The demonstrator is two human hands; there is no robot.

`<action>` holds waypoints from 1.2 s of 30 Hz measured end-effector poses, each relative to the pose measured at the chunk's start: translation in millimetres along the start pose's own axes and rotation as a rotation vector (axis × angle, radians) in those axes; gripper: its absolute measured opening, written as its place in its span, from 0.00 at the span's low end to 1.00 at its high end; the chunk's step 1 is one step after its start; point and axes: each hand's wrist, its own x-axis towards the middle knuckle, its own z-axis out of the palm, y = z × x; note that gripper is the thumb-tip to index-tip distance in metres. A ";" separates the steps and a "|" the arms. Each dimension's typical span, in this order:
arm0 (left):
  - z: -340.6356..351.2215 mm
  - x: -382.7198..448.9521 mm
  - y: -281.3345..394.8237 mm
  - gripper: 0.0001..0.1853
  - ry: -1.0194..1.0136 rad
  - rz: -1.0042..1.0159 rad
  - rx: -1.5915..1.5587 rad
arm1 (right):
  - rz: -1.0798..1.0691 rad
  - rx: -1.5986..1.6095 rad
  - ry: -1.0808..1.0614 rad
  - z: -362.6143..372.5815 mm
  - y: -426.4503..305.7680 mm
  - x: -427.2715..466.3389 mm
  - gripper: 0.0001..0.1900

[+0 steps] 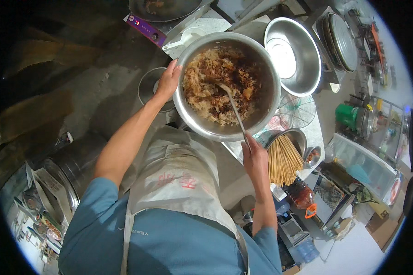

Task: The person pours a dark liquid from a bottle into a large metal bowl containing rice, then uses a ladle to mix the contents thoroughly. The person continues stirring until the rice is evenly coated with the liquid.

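Note:
A large steel bowl (272, 113) stands before me, holding shredded pale food (201, 74) partly coated in dark brown sauce. My left hand (168, 79) grips the bowl's left rim, thumb on the rim. In my right hand (255, 153), below the bowl's lower right rim, is the handle of a long metal spoon or ladle (234, 108); its head rests in the food and is partly hidden by it. Right beside that hand, a bundle of wooden chopsticks or skewers (285, 161) leans out of a smaller metal bowl (297, 139).
An empty steel basin (297, 75) is at the upper right, above a wire strainer (297, 110). A white ladle (189, 37) lies behind the bowl, near a wok (165, 10) and a purple control panel (146, 29). A bottle of dark red liquid (300, 195) is at right; a metal bucket (146, 86) stands at left.

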 end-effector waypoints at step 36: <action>3.8 -5.3 17.6 0.25 0.000 -0.033 0.018 | 0.183 0.169 0.208 68.3 -11.2 38.5 0.20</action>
